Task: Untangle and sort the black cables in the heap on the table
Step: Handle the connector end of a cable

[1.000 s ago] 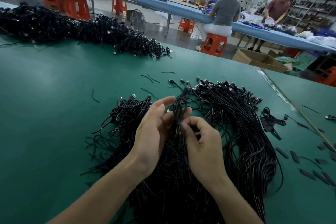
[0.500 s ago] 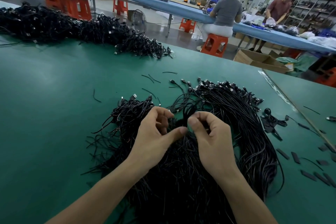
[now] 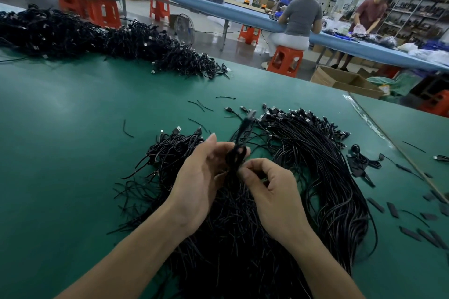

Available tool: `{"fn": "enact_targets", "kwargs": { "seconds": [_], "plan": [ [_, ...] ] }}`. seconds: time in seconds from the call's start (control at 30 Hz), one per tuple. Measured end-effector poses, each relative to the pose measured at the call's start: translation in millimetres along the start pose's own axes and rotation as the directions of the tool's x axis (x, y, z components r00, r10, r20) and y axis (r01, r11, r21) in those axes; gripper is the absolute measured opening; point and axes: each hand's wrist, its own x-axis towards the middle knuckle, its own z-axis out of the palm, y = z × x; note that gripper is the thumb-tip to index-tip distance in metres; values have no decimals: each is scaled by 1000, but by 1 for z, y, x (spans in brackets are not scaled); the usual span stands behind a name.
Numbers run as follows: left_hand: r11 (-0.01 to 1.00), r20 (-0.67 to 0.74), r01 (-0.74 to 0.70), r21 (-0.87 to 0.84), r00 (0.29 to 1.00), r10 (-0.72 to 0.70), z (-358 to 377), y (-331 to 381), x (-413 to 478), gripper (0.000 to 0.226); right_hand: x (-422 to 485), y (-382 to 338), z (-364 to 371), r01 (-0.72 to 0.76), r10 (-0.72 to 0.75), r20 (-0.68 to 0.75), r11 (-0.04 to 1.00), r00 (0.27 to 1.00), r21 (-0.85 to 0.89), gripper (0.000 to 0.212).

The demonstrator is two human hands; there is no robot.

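left hand [image 3: 201, 177] curled round looped bunch of black cable [image 3: 237, 155], held just above heap [image 3: 243, 238] at lower centre of frame, on green surface [image 3: 73, 153]. right hand [image 3: 269, 192] pinches same bunch just below loop, thumb against forefinger. risk: hard pull likely tightens loop into knot. plug end may snag neighbours and drag loose strands across straighter bundle [image 3: 335, 189] at right.

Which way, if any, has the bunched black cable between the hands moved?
Yes. The bunched black cable rose from the cable heap, toward its far plugs.
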Motion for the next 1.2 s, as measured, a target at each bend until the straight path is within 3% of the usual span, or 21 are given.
{"fn": "enact_targets", "kwargs": {
  "seconds": [0.13,0.23,0.37,0.5,0.6,0.67,0.77,0.93,1.03,1.1,1.2],
  "plan": [
    [988,29,-105,115,994,102,-3,-2,0,32,2,3,-2,-6,6,1,1000,1000,0,15],
    [935,28,-172,309,985,172,-9,-7,-1,24,5,4,-6,-6,7,-59,1000,998,11,16],
    [837,-15,-156,525,981,192,-10,-15,-1,48,5,3,-5,31,-26,-104,998,994,48,14],
    [890,-58,-80,448,991,118,-6,-17,-2,51,3,0,-1,83,-74,-118,994,990,74,10],
    [930,-33,-101,353,992,120,-5,-16,-4,35,2,-3,-2,96,-83,-88,984,993,153,9],
    [971,-60,-79,227,994,95,-5,-15,-3,18,1,-3,-2,106,-99,-74,990,992,93,14],
    [1000,-109,16,21,994,-14,-3,-11,0,20,-1,-1,-1,111,-110,-55,994,992,21,21],
    [969,-67,-93,231,992,111,-7,-11,1,42,2,4,-2,29,-36,62,994,997,107,6],
    [876,-13,-198,440,974,227,-14,-4,4,36,8,22,-14,-67,63,76,997,995,44,3],
    [745,-16,-244,621,946,323,-25,4,11,35,12,45,-27,-164,169,21,974,985,-155,8],
    [530,-87,-194,826,884,459,-43,15,23,33,12,81,-42,-339,385,-30,769,922,-542,28]
  ]
}}
